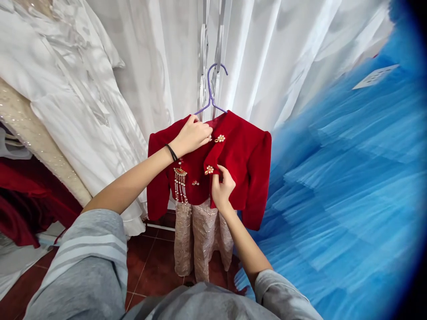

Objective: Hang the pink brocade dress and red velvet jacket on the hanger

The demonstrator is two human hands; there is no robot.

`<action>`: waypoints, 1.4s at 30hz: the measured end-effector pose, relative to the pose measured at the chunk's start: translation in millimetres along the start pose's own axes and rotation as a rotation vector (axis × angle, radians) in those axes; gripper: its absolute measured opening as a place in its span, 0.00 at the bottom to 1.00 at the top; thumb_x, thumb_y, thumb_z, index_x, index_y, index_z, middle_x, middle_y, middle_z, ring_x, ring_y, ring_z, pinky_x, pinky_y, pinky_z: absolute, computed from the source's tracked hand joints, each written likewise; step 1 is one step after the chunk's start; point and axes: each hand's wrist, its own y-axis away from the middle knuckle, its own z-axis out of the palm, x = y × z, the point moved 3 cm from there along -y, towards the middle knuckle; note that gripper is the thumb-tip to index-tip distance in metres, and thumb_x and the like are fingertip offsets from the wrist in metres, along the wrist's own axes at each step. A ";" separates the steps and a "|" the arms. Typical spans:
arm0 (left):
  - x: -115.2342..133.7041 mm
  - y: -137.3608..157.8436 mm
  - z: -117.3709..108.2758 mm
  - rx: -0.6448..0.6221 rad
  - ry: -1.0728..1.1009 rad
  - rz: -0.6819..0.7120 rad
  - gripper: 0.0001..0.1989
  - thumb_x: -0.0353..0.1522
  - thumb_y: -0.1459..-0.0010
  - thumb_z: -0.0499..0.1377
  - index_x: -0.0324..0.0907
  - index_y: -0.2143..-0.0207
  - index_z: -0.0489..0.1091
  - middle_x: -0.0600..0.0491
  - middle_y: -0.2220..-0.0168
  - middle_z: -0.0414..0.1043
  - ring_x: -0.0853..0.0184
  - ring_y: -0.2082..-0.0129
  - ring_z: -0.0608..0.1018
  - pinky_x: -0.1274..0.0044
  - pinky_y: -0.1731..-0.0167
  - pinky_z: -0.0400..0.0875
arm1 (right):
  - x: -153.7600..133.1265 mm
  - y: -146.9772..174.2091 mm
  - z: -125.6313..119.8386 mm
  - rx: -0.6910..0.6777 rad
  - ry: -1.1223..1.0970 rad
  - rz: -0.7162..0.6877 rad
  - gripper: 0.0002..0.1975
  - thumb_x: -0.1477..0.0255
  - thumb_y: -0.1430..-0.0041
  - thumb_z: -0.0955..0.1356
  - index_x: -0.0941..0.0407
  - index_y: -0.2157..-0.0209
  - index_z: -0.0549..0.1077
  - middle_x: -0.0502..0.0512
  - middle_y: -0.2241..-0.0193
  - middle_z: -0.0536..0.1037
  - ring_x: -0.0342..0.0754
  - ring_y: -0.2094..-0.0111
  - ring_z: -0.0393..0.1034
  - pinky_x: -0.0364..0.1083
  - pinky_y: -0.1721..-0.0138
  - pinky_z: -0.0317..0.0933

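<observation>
A short red velvet jacket (pixel 256 160) hangs from a purple hanger (pixel 210 84) in the middle of the head view. My left hand (pixel 193 134) is closed on the jacket's collar, near the neck; its fingertips are partly hidden. Lower down, my right hand (pixel 224 186) pinches the edge of the front panel beside a pearl flower clasp (pixel 209 170). Another flower clasp (pixel 220 138) sits higher on the same panel. The front is parted. A beaded tassel brooch (pixel 180 180) dangles on the left side, and a pale pink patterned skirt (pixel 203 231) shows below.
White dresses (pixel 70 102) hang at the left, with dark red cloth (pixel 23 195) beneath. A large blue tulle gown (pixel 333 186) fills the right, carrying a white tag (pixel 375 76). Behind are a white curtain (pixel 150 58) and a metal stand (pixel 203 58); the floor (pixel 147 262) has red-brown tiles.
</observation>
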 end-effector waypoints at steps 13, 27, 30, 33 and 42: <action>19.8 27.0 -16.9 0.231 0.165 -0.201 0.32 0.51 0.36 0.52 0.41 0.39 0.58 0.38 0.37 0.59 0.46 0.37 0.63 0.58 0.40 0.53 | -49.2 4.2 88.3 -0.584 0.227 0.035 0.25 0.73 0.36 0.59 0.66 0.39 0.60 0.70 0.51 0.72 0.57 0.51 0.67 0.55 0.54 0.71; -14.3 83.5 24.7 0.072 0.040 -0.437 0.21 0.45 0.31 0.46 0.42 0.66 0.71 0.46 0.70 0.76 0.57 0.67 0.77 0.70 0.67 0.60 | 153.0 110.3 -46.7 0.100 -0.750 1.184 0.23 0.50 0.52 0.70 0.55 0.72 0.64 0.51 0.74 0.73 0.45 0.71 0.70 0.45 0.69 0.66; -14.2 82.7 26.7 0.069 0.087 -0.451 0.21 0.43 0.31 0.46 0.42 0.67 0.71 0.46 0.70 0.76 0.58 0.67 0.77 0.70 0.66 0.60 | 173.6 100.3 -50.8 0.020 -0.951 1.203 0.22 0.56 0.58 0.75 0.55 0.76 0.62 0.51 0.73 0.76 0.44 0.70 0.72 0.43 0.66 0.68; -13.8 80.8 32.8 0.057 0.080 -0.434 0.20 0.42 0.31 0.47 0.42 0.69 0.71 0.45 0.70 0.77 0.57 0.66 0.76 0.69 0.65 0.59 | 185.3 115.2 -52.1 0.070 -0.822 1.204 0.23 0.60 0.65 0.77 0.56 0.76 0.65 0.49 0.74 0.76 0.43 0.73 0.71 0.42 0.72 0.66; -4.7 98.4 41.6 0.238 0.098 -0.418 0.17 0.42 0.32 0.49 0.43 0.65 0.72 0.47 0.67 0.77 0.59 0.64 0.75 0.67 0.62 0.64 | 160.2 98.6 -81.1 0.333 -0.120 0.880 0.28 0.56 0.57 0.72 0.56 0.55 0.68 0.64 0.50 0.72 0.60 0.42 0.63 0.59 0.40 0.58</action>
